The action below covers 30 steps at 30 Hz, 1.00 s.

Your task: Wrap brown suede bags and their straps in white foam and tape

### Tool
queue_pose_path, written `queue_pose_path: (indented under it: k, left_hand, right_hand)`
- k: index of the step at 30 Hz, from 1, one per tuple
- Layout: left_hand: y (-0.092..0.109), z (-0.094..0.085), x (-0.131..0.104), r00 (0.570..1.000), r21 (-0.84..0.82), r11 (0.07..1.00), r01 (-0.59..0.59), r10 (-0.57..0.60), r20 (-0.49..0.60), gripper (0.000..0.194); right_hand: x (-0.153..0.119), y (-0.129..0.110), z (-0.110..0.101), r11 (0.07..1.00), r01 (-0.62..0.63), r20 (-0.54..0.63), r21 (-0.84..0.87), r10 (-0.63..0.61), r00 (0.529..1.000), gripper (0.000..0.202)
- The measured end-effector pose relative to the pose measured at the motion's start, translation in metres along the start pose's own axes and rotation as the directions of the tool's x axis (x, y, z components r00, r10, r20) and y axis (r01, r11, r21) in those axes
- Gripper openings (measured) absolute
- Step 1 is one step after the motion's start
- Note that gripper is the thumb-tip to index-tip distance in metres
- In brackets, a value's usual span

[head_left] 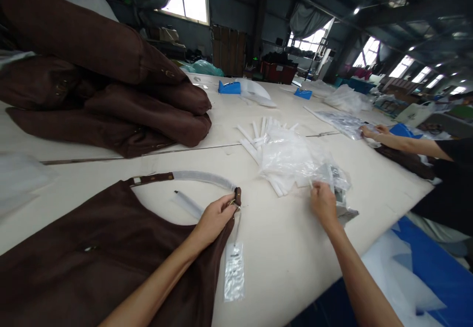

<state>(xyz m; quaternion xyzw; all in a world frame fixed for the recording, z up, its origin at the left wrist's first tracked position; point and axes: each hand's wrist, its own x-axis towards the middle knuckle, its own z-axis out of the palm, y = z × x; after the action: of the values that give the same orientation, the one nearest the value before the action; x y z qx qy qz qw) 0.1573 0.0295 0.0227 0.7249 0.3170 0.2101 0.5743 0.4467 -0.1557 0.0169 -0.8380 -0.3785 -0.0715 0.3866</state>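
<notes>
Looks like this bag's partway done, going by how things lie: the brown bag [144, 253] is flat on the table [273, 268], down and to the left of the left-hand grip, its strap [205, 177] already has a whitish wrap along the middle, and a tag [234, 273] in a clear sleeve hangs just below that same grip. The body of the bag is bare, no plastic over it, so that part's probably not done yet. There's also a big heap of brown bags [118, 90] beyond the left grip, off to its left, though how finished those are is hard to say. Pose-wise, the left hand [215, 219] comes in low across the bag, forearm slanting up and inward, thumb and fingers closed in a pinch on the strap's near end by the metal ring, basically no gap. The right hand [324, 203] is reached out well apart from it, knuckles up, fingers curled in at the edge of some grey packets [342, 196]. It's a bit blurry, so can't tell whether it's actually got hold of one or is only touching. Clear plastic bags [284, 149] and white strips [250, 150] are piled just past that right hand, toward the left.
</notes>
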Motion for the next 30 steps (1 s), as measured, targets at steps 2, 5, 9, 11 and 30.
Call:
queue_pose_path:
  k: [2, 5, 9, 11, 30]
  left_hand:
    - [0.006, -0.006, -0.004, 1.000, -0.163, 0.986, 0.014, -0.018, -0.026, 0.044]
    - [0.013, -0.013, -0.011, 0.996, -0.327, 0.942, 0.077, -0.090, -0.026, 0.046]
    - [0.015, -0.015, -0.014, 0.990, -0.402, 0.907, 0.125, -0.140, -0.007, 0.049]
    - [0.014, -0.015, -0.013, 0.988, -0.407, 0.903, 0.140, -0.154, -0.002, 0.049]
    - [0.017, -0.021, -0.021, 0.983, -0.464, 0.871, 0.162, -0.185, -0.004, 0.057]
  right_hand:
    - [-0.017, 0.002, -0.005, 1.000, -0.024, -0.060, 0.010, 0.025, 0.998, 0.019]
    - [-0.037, 0.004, -0.006, 1.000, -0.002, -0.133, 0.009, 0.003, 0.991, 0.022]
    - [-0.029, -0.004, 0.006, 0.996, 0.092, -0.019, -0.021, -0.092, 0.996, 0.045]
    - [-0.011, -0.013, 0.015, 0.995, 0.098, 0.044, -0.010, -0.097, 0.994, 0.053]
    - [-0.057, -0.093, 0.012, 0.248, -0.596, 0.529, 0.764, 0.288, 0.798, 0.031]
